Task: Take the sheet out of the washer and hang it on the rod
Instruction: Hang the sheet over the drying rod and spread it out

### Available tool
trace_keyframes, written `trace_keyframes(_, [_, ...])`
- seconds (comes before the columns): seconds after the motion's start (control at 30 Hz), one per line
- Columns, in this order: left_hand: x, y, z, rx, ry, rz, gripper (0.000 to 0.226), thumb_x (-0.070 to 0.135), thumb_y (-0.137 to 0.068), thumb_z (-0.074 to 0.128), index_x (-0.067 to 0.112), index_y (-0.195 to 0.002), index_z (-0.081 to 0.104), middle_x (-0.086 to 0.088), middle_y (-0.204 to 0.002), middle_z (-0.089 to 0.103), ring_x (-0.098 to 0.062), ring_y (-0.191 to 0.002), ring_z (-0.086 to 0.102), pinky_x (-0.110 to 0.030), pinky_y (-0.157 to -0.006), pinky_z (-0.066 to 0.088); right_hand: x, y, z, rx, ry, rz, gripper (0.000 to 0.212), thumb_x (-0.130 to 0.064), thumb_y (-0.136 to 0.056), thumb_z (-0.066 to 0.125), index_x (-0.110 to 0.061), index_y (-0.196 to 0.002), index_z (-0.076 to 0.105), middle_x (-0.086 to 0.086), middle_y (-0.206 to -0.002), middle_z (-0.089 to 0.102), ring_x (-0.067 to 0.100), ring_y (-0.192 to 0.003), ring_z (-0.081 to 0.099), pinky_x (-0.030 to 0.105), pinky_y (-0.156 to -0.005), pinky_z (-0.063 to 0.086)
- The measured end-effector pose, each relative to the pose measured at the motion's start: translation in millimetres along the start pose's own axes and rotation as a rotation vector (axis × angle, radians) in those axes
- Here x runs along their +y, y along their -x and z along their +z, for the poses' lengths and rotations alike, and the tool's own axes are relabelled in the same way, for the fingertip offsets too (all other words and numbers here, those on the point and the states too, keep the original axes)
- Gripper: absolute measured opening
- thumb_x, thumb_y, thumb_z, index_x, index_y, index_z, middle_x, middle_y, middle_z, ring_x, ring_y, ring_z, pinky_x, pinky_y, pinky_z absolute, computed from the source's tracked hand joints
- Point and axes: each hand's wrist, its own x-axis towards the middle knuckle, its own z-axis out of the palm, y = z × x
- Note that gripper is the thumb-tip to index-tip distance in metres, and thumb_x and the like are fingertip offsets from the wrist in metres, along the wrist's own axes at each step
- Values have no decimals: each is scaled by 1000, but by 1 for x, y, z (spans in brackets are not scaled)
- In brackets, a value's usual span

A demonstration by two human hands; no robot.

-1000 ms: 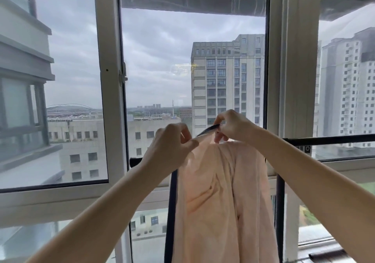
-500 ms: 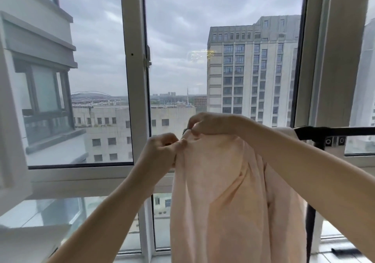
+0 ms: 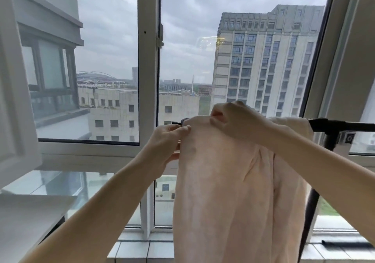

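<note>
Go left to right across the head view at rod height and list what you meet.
In order: white window post → left hand → peach sheet → bare black rod. The right hand overlaps the sheet, so it is omitted.

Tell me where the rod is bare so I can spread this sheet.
Bare rod runs right of the sheet, from its fold to the picture's edge. The left end is crowded: left hand and right hand grip the sheet there, leaving only a stub.
</note>
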Motion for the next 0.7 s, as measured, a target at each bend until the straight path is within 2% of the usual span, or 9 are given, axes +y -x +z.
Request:
trace_keyframes(0.07, [2,-4,2,63,-20,56,13,19,-91,64,7,-93,65,-7,-85,67,-19,-71,65,-36,-68,56,9,7,0,76,5,-3,17,-22,-96,52,-15,-97,67,0,-91,70,17,-81,65,37,-78,55])
trace_keyframes(0.13, [4,-7,4,118,-57,115,20,24,-87,69,4,-91,65,-10,-85,63,-23,-73,61,-38,-70,54,16,14,-1,128,9,17,18,-24,-96,51,-17,-96,67,-1,-91,70,18,-81,65,41,-78,55])
trace_keyframes(0.23, [7,-4,12,149,-139,229,26,23,-88,68,-3,-88,67,-14,-77,66,-23,-63,62,-34,-63,56,30,22,-7,135,35,53,17,-26,-97,51,-21,-96,66,-4,-89,70,16,-79,64,41,-77,54])
trace_keyframes(0.3, [6,0,19,125,-286,290,21,18,-90,66,-2,-84,67,-14,-68,69,-24,-55,67,-35,-57,60,40,26,-14,111,82,88,17,-29,-97,49,-24,-95,65,-5,-87,69,16,-78,63,41,-77,54])
trace_keyframes(0.43, [-5,3,26,2,-386,247,15,15,-92,63,1,-85,64,-14,-62,69,-28,-52,69,-37,-54,60,43,29,-21,26,92,122,20,-19,-97,43,-22,-97,63,-1,-88,68,17,-79,63,42,-78,55])
trace_keyframes(0.53, [-14,-2,16,112,-530,302,18,14,-93,60,6,-77,65,-6,-60,70,-18,-51,68,-32,-56,59,22,27,-17,-37,19,63,26,-14,-97,39,-20,-104,64,-1,-100,68,15,-89,63,38,-86,53])
trace_keyframes(0.7, [-20,-12,-11,393,-548,489,22,12,-91,58,9,-70,65,-1,-54,65,-12,-48,65,-26,-54,57,-16,20,3,42,-21,4,33,-42,-98,40,-19,-103,63,-4,-104,59,15,-93,56,42,-84,50])
